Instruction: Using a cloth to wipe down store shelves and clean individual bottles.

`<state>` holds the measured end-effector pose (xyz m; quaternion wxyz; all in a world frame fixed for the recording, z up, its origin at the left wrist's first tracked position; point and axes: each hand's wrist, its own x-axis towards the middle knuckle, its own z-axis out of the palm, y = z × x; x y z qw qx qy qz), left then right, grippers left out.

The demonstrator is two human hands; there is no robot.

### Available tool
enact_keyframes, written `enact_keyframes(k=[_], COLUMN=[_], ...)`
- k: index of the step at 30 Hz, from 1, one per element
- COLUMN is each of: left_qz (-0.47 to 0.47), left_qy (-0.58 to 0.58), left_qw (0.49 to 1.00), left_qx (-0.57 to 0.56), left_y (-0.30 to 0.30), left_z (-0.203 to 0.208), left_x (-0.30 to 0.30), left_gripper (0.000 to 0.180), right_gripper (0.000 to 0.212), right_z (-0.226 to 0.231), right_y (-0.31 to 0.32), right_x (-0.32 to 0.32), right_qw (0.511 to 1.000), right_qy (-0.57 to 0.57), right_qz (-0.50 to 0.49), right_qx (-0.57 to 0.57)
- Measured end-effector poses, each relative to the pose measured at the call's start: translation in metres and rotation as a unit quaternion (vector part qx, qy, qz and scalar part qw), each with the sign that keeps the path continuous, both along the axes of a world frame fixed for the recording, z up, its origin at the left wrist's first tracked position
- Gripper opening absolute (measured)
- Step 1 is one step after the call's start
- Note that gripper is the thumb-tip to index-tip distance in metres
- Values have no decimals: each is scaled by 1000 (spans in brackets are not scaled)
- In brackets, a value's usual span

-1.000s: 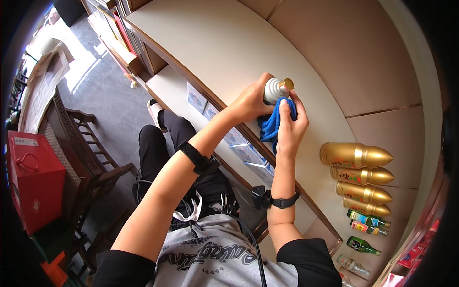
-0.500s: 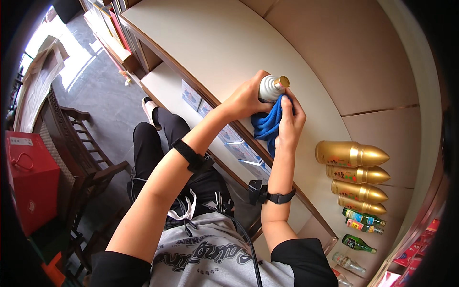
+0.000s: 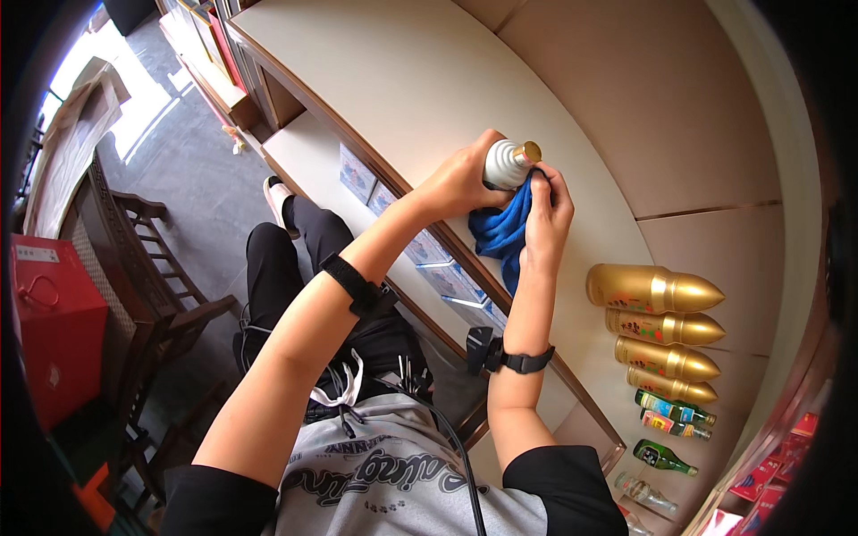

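My left hand (image 3: 463,181) is wrapped round a white bottle (image 3: 502,167) with a ridged neck and a gold cap. The bottle is held above the pale shelf (image 3: 420,107), its cap tipped away to the right. In my right hand (image 3: 547,214) is a blue cloth (image 3: 502,228), pinched close to the bottle's neck. Folds of the cloth hang below the bottle and between the two hands. The lower part of the bottle is hidden by my left hand and the cloth.
Several gold bullet-shaped bottles (image 3: 657,288) stand in a row on the shelf at right, with green glass bottles (image 3: 663,456) nearer. Blue-and-white boxes (image 3: 438,266) sit on a lower shelf. At left are a dark wooden chair (image 3: 165,304) and a red box (image 3: 58,330).
My right hand's fingers have shifted slightly at the bottle's neck with the cloth. The left hand keeps its hold on the bottle. The view has moved a little.
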<state>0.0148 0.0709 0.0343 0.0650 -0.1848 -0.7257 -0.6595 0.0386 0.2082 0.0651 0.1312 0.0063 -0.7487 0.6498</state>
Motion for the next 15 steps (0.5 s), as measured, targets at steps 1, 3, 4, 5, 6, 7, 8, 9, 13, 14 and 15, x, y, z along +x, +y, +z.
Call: enact_keyframes(k=[1, 3, 4, 5, 6, 7, 8, 9, 13, 14, 15], left_qz=[1, 5, 9, 6, 3, 4, -3, -10, -22, -14, -7], left_qy=[1, -5, -4, 0, 3, 2, -2, -7, -34, -26, -18], left_qw=[1000, 1000, 1000, 1000, 1000, 1000, 1000, 1000, 999, 999, 1000], left_qx=[1, -7, -6, -4, -2, -1, 2, 6, -23, -19, -15], left_y=[0, 0, 0, 1, 1, 1, 1, 1, -3, -2, -2], left_z=[0, 0, 0, -1, -1, -1, 0, 0, 5, 3, 2], left_x=[0, 0, 0, 1, 1, 1, 1, 0, 1, 0, 0], left_gripper=[55, 55, 55, 55, 55, 55, 55, 55, 55, 55, 55], right_gripper=[23, 21, 21, 22, 24, 27, 31, 28, 18, 18, 16], right_z=[-1, 0, 1, 2, 2, -1, -6, -5, -1, -2, -2], right_y=[2, 4, 3, 1, 0, -1, -1, -1, 6, 6, 7], right_x=[-6, -8, -5, -1, 4, 11, 12, 12, -5, -11, -16], right_qw=[1000, 999, 999, 1000, 1000, 1000, 998, 998, 1000, 1000, 999], right_qy=[-14, -38, -38, -30, -22, 3, 22, 18, -11, -10, -38], right_qz=[-4, -4, 0, 6, 12, 13, -5, 3, 22, 21, 24], right_qx=[3, 1, 2, -9, -19, 7, 64, 61, 2, 2, 14])
